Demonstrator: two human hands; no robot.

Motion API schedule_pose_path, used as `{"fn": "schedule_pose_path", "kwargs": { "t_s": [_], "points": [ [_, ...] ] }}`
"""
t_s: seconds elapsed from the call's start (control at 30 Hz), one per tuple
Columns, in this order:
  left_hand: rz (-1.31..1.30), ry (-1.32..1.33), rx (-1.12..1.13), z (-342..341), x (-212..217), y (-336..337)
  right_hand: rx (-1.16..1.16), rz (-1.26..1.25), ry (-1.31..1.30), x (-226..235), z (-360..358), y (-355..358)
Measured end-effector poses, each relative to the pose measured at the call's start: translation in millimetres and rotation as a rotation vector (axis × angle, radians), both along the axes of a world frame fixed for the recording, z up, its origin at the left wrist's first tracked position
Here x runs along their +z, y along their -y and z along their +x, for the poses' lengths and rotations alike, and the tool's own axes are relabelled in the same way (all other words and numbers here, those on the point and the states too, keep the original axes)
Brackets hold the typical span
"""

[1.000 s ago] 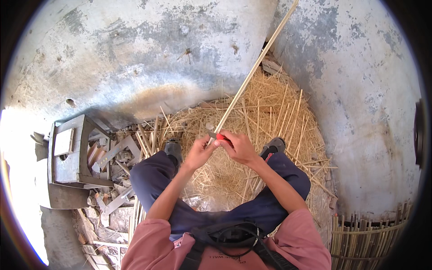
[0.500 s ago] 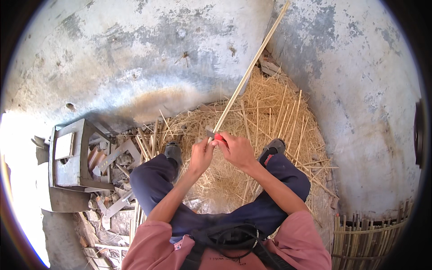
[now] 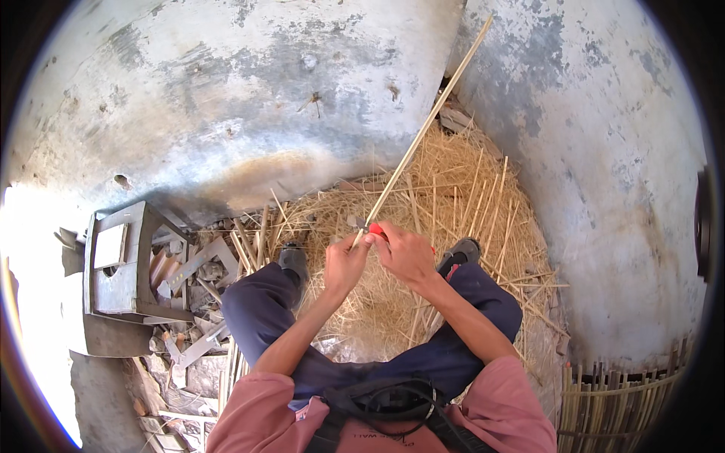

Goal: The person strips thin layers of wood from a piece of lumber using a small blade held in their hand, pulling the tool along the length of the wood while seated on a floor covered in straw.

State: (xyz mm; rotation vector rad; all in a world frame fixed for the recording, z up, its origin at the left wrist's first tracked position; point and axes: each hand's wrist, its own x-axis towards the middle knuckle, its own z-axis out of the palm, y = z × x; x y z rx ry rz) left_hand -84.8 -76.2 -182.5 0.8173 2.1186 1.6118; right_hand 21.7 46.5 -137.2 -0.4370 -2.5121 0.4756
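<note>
Head cam: L hand is pinching the pale strip near its lower end, R hand is gripping the red-handled knife w/ blade at the strip, above straw, so slipping could cut L hand b/c it's sitting close.

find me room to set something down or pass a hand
The loose straw between the left shoe and right shoe looks freest, though not bare. Crowded: sticks beyond the right shoe, scraps beside the grey box.
</note>
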Motion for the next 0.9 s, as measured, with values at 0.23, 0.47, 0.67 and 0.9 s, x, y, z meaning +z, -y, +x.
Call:
{"fn": "schedule_pose_path", "kwargs": {
  "t_s": [0.23,0.47,0.67,0.9],
  "points": [
    [-0.056,0.033,-0.028,-0.5,6.9,1.9,-0.012,0.02,-0.039,6.1,-1.3,-4.2],
    [-0.067,0.015,-0.04,3.1,13.1,3.9,-0.047,0.076,-0.088,20.9,-3.7,-24.5],
    [-0.071,0.008,-0.058,3.7,20.8,5.4,-0.039,0.11,-0.067,31.9,-3.9,-44.8],
    [-0.047,-0.018,-0.066,6.3,19.4,13.2,-0.107,0.089,-0.092,61.1,-6.2,-71.6]
  ]
}}
